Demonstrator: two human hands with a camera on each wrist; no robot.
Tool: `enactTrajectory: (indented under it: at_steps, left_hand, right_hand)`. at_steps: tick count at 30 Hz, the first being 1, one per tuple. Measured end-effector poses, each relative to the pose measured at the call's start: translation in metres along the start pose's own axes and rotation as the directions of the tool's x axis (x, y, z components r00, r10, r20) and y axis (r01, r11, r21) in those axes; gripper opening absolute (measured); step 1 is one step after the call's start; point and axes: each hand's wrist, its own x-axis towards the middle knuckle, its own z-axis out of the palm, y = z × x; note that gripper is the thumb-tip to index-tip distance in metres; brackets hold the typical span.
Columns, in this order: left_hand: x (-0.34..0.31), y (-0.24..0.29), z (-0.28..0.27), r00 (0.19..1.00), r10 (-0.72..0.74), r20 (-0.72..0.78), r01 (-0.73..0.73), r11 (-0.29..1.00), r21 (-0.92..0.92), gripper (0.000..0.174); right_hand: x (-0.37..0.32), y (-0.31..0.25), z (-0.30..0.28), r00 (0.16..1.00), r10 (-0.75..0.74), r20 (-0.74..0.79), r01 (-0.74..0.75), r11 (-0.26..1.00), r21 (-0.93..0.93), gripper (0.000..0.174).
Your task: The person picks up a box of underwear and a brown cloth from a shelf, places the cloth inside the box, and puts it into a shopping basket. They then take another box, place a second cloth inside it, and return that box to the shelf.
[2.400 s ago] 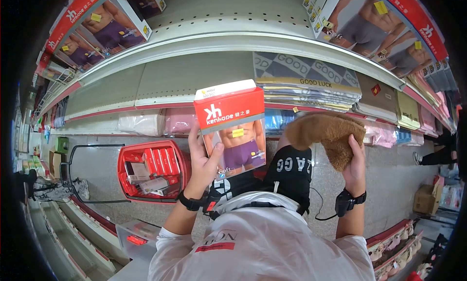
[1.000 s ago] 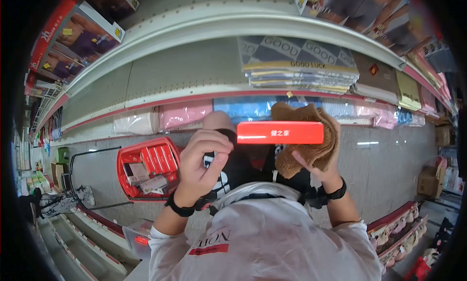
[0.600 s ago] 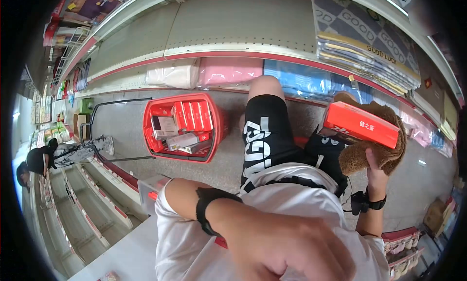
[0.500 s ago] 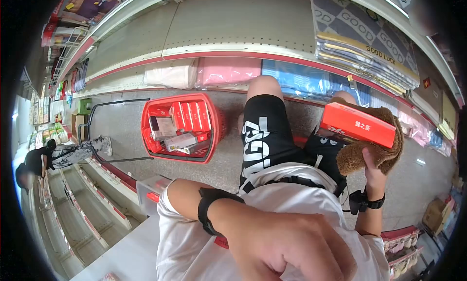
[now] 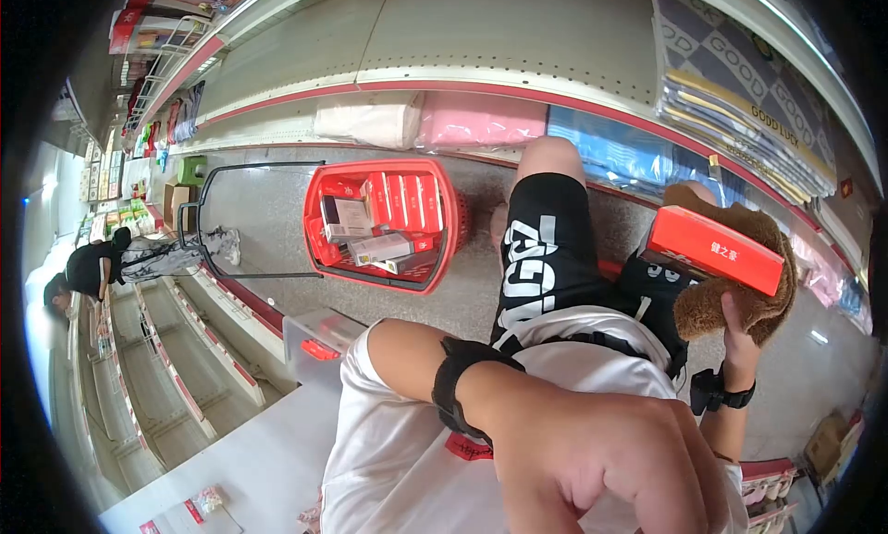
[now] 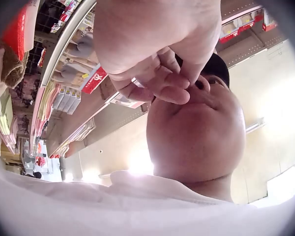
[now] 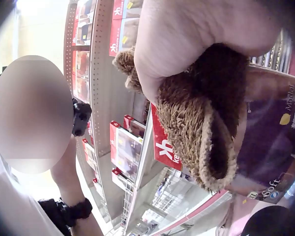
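My right hand [image 5: 737, 344] holds a brown fluffy cloth [image 5: 698, 310] at the right of the head view, and a red box [image 5: 721, 249] lies against that cloth. In the right wrist view the hand [image 7: 196, 37] grips the folded cloth [image 7: 184, 125], with the box's purple printed side [image 7: 265, 137] beyond it. My left hand [image 5: 610, 460] is raised close below the head camera. Its fingers curl at the nose and mouth in the left wrist view, and no object shows in this hand [image 6: 155, 49].
A red basket [image 5: 451, 229] with several boxes stands on the floor, its black handle [image 5: 205, 196] stretching left. Shelves [image 5: 499, 35] run across the top, with bagged pink textiles [image 5: 481, 120] and stacked grey packs [image 5: 745, 99]. Another person [image 5: 92, 268] is at far left.
The box left my left hand and now rests with the cloth at my right hand. My left hand rose to the face. The head view has turned, shifting the basket rightward.
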Motion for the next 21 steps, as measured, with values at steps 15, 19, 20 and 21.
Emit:
enactTrajectory:
  at_steps: [15,19,20,21]
  left_hand:
    - [0.013,0.002,-0.002,0.998,0.046,0.037,-0.048,0.998,0.045,0.008]
    - [0.005,-0.004,0.001,0.998,0.063,0.027,-0.065,0.994,0.088,0.008]
    - [0.004,-0.005,0.001,0.997,0.07,0.024,-0.071,0.995,0.073,0.008]
    - [0.004,-0.006,0.001,0.997,0.077,0.021,-0.078,0.995,0.058,0.008]
  right_hand:
    - [0.0,-0.004,0.005,0.989,-0.142,-0.05,0.142,0.99,-0.017,0.088]
    - [-0.002,-0.002,0.004,0.993,-0.096,-0.064,0.096,0.995,-0.011,0.088]
    - [-0.001,-0.003,0.004,0.994,-0.095,-0.063,0.094,0.996,-0.01,0.088]
    - [-0.001,-0.004,0.005,0.994,-0.093,-0.062,0.092,0.996,-0.009,0.088]
